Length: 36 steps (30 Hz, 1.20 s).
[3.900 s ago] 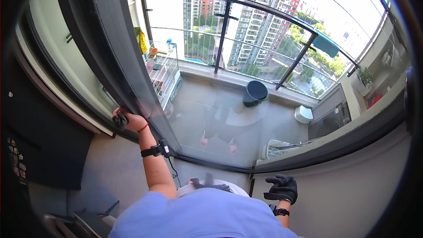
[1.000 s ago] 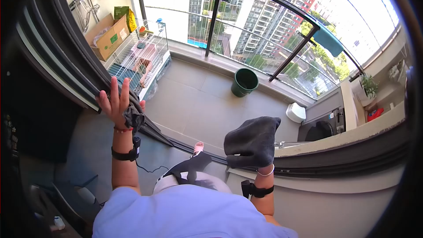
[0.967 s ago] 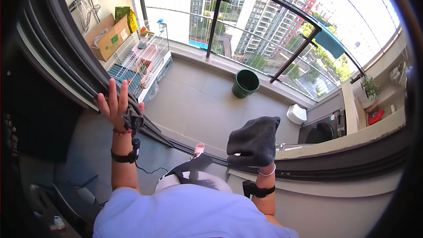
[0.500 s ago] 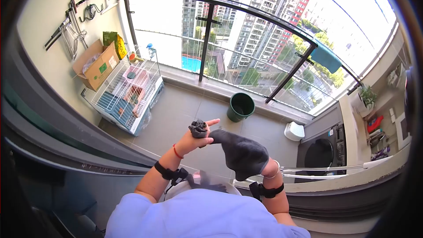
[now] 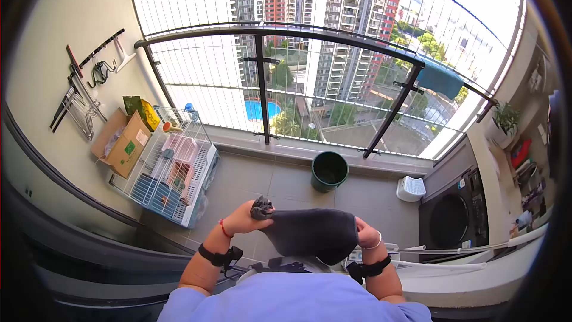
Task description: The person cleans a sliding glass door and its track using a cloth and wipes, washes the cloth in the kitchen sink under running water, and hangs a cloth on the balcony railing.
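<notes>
A dark grey cloth [image 5: 313, 231] is stretched between my two hands in front of my body. My left hand [image 5: 240, 219] is closed around its bunched left end, and a crumpled knot of the fabric [image 5: 261, 208] sticks up out of the fist. At the other end my right hand [image 5: 367, 234] pinches the upper right corner, with its fingertips partly behind the fabric. The lower edge hangs loose and folds toward my lap. Below it, more dark fabric shows near my waist, too covered to make out.
A dark green bucket [image 5: 329, 172] stands on the tiled floor by the railing [image 5: 262, 83]. On the left are a wire pet cage [image 5: 173, 167] and a cardboard box [image 5: 126, 146]. To the right are a white stool [image 5: 411, 189], a black washing machine [image 5: 451, 217] and white poles [image 5: 441, 264].
The cloth, earlier draped over my right hand and forearm, now spans flat between both hands. My right hand's fingers have come into sight at its edge. The view has tilted upward.
</notes>
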### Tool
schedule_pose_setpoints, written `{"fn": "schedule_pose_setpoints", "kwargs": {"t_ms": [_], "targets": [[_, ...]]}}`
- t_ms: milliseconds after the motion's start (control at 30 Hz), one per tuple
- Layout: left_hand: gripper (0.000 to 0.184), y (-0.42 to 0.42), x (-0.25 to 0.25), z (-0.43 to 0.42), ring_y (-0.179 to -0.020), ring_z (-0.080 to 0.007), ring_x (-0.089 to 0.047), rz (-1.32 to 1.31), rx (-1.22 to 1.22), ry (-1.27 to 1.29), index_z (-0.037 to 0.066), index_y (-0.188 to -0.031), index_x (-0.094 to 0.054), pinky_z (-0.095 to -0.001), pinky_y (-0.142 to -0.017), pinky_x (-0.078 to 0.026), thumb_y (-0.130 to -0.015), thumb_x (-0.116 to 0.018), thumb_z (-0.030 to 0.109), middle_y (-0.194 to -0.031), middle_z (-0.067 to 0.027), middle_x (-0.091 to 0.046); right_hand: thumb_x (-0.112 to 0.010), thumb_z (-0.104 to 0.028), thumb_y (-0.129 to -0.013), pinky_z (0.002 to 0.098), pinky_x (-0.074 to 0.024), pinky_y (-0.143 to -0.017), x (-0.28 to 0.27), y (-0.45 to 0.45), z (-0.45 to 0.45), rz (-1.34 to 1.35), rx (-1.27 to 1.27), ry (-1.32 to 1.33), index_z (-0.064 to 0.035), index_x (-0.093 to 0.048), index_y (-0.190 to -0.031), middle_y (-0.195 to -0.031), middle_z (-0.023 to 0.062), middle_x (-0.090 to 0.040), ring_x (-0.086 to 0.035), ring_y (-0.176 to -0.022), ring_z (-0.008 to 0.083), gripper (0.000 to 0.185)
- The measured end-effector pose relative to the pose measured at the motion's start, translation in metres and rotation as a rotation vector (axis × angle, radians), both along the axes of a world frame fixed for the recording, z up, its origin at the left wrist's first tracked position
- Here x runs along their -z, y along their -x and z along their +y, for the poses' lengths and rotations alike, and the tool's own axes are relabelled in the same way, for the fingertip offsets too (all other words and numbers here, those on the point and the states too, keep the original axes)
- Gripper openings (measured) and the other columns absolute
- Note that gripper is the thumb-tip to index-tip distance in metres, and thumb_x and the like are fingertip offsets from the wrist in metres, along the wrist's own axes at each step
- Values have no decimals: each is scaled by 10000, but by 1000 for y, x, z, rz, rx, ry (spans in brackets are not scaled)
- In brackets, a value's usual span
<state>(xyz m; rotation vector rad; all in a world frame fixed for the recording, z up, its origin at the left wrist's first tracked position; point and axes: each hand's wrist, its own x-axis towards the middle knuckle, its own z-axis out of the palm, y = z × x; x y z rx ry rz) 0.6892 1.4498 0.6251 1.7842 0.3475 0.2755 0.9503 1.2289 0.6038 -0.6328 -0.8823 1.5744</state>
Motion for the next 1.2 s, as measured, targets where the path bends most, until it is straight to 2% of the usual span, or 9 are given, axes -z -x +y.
{"fn": "schedule_pose_setpoints", "kwargs": {"t_ms": [167, 267, 433, 600, 667, 733, 900, 1000, 1200], "targets": [[222, -55, -7, 31, -720, -199, -547, -122, 96, -368, 44, -877, -542, -279, -683, -444, -680, -640, 14, -803, -53, -575, -656, -57, -745, 279, -391, -915, -19, -65, 48, 324, 53, 56, 30, -451, -1248, -1174, 102, -547, -510, -1048, 140, 550], [219, -95, -10, 43, -752, -272, -545, -90, 95, -386, 46, -877, -540, -322, -691, -446, -679, -633, 44, -817, -95, -557, -662, -86, -774, 242, -466, -730, -12, -96, 81, -596, -178, 263, -61, -576, -1159, -972, 54, -637, -569, -820, 119, 395], [136, -127, -3, 93, -780, -313, -565, 159, 50, -602, 55, -817, -526, -367, -680, -449, -700, -593, 68, -810, -129, -577, -632, -63, -785, 249, -468, -729, -1, -136, 149, -954, -148, -80, -51, -580, -1136, -913, 85, -657, -588, -776, 116, 355], [159, -150, 23, 163, -777, -351, -564, 350, 48, -465, 60, -842, -520, -404, -678, -443, -698, -582, 92, -800, -154, -588, -594, -48, -769, 326, -483, -636, -52, -173, 206, -1315, 116, -282, -72, -616, -1003, -815, 126, -638, -618, -713, 258, 236], [169, -160, 18, 194, -786, -370, -554, 485, 22, -682, 56, -864, -512, -401, -688, -446, -713, -582, 86, -813, -161, -584, -583, -86, -768, 375, -470, -592, -70, -191, 230, -1485, 202, -402, -82, -613, -904, -742, 120, -614, -585, -681, 315, 139], [173, -175, 8, 234, -776, -368, -551, 319, 24, -572, 53, -854, -503, -392, -680, -444, -699, -581, 55, -800, -159, -579, -615, -49, -739, 344, -471, -583, -90, -219, 251, -1481, 362, -393, -88, -635, -884, -714, 104, -612, -593, -660, 294, 152], [221, -252, -83, 343, -696, -324, -531, -216, -79, -577, 42, -849, -494, -329, -639, -438, -665, -599, -20, -720, -121, -543, -620, 3, -752, 266, -461, -529, -178, -286, 315, -1506, 715, -276, -38, -637, -893, -728, 70, -627, -584, -607, 131, 148], [163, -302, -167, 408, -715, -137, -536, -371, -289, -747, 20, -868, -535, -252, -691, -441, -744, -640, 3, -792, -33, -578, -526, -31, -865, 226, -527, -599, -242, -335, 359, -1112, 739, -167, -15, -581, -1001, -832, 16, -599, -586, -736, 86, 147], [230, -390, -291, 516, -763, -277, -600, -503, -579, -1192, 11, -944, -570, -340, -690, -464, -791, -624, 174, -822, -139, -627, -520, -77, -889, 259, -530, -776, -317, -404, 460, -1034, 932, -437, -29, -576, -1043, -904, 15, -588, -579, -837, 99, 170]]}}
